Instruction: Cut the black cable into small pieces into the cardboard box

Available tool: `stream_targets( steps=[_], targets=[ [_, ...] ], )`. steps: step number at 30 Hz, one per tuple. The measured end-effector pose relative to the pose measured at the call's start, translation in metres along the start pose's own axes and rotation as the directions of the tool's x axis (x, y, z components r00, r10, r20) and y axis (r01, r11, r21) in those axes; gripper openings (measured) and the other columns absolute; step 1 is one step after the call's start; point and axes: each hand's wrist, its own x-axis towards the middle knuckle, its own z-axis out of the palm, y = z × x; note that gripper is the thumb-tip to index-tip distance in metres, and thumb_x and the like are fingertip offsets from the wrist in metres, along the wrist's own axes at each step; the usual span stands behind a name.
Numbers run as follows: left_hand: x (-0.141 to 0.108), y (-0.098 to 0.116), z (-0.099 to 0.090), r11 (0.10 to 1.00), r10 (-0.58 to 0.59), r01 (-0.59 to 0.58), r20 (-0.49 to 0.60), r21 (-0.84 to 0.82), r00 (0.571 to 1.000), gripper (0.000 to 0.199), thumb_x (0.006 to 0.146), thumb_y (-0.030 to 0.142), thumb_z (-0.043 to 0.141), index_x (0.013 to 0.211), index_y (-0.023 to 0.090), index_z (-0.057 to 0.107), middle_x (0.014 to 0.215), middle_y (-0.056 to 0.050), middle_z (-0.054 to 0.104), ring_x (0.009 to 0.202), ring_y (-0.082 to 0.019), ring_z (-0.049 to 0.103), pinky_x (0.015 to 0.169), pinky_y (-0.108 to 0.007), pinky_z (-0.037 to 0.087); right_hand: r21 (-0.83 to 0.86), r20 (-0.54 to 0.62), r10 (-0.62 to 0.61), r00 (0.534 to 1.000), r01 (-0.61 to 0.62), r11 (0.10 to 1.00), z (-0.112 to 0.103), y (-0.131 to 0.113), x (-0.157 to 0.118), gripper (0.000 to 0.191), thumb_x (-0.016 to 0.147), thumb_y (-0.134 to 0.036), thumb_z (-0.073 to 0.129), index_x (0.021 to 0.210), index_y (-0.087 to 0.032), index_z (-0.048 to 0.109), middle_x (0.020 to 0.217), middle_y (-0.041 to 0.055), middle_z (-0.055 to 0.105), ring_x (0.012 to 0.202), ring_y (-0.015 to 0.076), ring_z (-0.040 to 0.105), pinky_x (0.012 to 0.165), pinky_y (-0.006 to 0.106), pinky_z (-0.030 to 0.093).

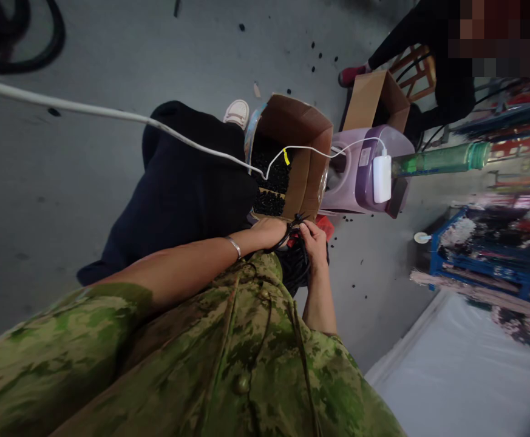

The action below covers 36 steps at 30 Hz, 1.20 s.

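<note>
My left hand (270, 233), with a metal bracelet on its wrist, is closed around thin black cord (287, 235) in front of my body. The thumb and fingers of my right hand (314, 238) pinch the same black cord close by. Several cord ends stick out between the two hands. Below them hangs a larger bundle of black cord (295, 264). Just beyond my hands stands an open cardboard box (308, 176) with many small black pieces (271, 202) in it. Something red (323, 226) shows behind my right hand.
A white cable (155, 123) runs across to a white power bank (382, 179) on a lilac plastic stool (356, 164), beside a green bottle (451, 159). Another person sits at upper right by a second cardboard box (365, 100). A blue rack (435, 249) stands right.
</note>
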Motion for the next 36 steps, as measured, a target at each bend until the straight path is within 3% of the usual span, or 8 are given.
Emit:
stream_targets(
  steps=[7, 12, 15, 22, 28, 36],
  targets=[
    [0.000, 0.000, 0.001, 0.999, 0.035, -0.034, -0.025, 0.026, 0.999, 0.045, 0.084, 0.045, 0.055, 0.116, 0.015, 0.067, 0.113, -0.017, 0.071, 0.106, -0.028, 0.067, 0.090, -0.031, 0.050, 0.003, 0.128, 0.021, 0.992, -0.021, 1.000, -0.010, -0.007, 0.000, 0.044, 0.086, -0.059, 0.050, 0.074, -0.018, 0.061, 0.065, 0.0007, 0.055, 0.067, 0.0158, 0.051, 0.065, 0.026, 0.046],
    [0.001, -0.002, 0.005, 0.998, 0.041, -0.041, 0.000, 0.045, 0.999, 0.046, 0.082, 0.046, 0.056, 0.113, 0.014, 0.069, 0.109, -0.019, 0.072, 0.101, -0.029, 0.069, 0.085, -0.032, 0.053, -0.015, 0.215, -0.012, 0.977, 0.016, 1.000, -0.015, -0.008, 0.003, 0.048, 0.086, -0.061, 0.050, 0.060, -0.021, 0.046, 0.060, -0.0010, 0.046, 0.062, 0.0138, 0.045, 0.061, 0.025, 0.042],
    [0.002, -0.003, 0.007, 0.999, 0.023, -0.023, 0.009, 0.046, 1.000, 0.046, 0.082, 0.046, 0.056, 0.112, 0.013, 0.070, 0.110, -0.019, 0.072, 0.101, -0.029, 0.069, 0.086, -0.032, 0.052, -0.009, 0.247, -0.036, 0.968, 0.040, 0.999, -0.015, -0.007, 0.006, 0.049, 0.086, -0.061, 0.049, 0.058, -0.021, 0.045, 0.059, -0.0008, 0.046, 0.062, 0.0139, 0.045, 0.061, 0.026, 0.042],
    [0.001, 0.002, 0.004, 0.997, -0.062, 0.062, 0.011, 0.054, 0.998, 0.041, 0.085, 0.040, 0.055, 0.106, 0.012, 0.074, 0.109, -0.019, 0.072, 0.104, -0.027, 0.068, 0.088, -0.027, 0.050, 0.015, 0.258, -0.024, 0.966, 0.021, 1.000, -0.011, -0.007, 0.011, 0.047, 0.084, -0.061, 0.054, 0.079, -0.017, 0.070, 0.074, 0.0030, 0.064, 0.071, 0.0177, 0.057, 0.068, 0.029, 0.048],
    [-0.010, 0.010, -0.009, 0.994, -0.025, 0.028, -0.032, 0.105, 0.999, 0.042, 0.090, 0.032, 0.044, 0.108, 0.007, 0.074, 0.111, -0.021, 0.071, 0.102, -0.030, 0.068, 0.085, -0.031, 0.051, -0.044, 0.238, -0.083, 0.968, 0.096, 0.994, -0.009, -0.008, 0.015, 0.047, 0.088, -0.056, 0.051, 0.087, -0.016, 0.075, 0.081, 0.0050, 0.070, 0.080, 0.0211, 0.063, 0.073, 0.030, 0.050],
    [-0.008, 0.006, -0.004, 0.994, 0.011, 0.003, -0.128, 0.109, 0.992, 0.039, 0.091, 0.029, 0.044, 0.103, 0.007, 0.075, 0.104, -0.022, 0.072, 0.098, -0.033, 0.069, 0.083, -0.036, 0.052, -0.345, 0.144, -0.057, 0.988, 0.104, 0.933, -0.008, -0.010, 0.020, 0.037, 0.093, -0.046, 0.048, 0.097, -0.021, 0.075, 0.093, 0.0054, 0.075, 0.089, 0.0218, 0.067, 0.078, 0.029, 0.049]
  ],
)
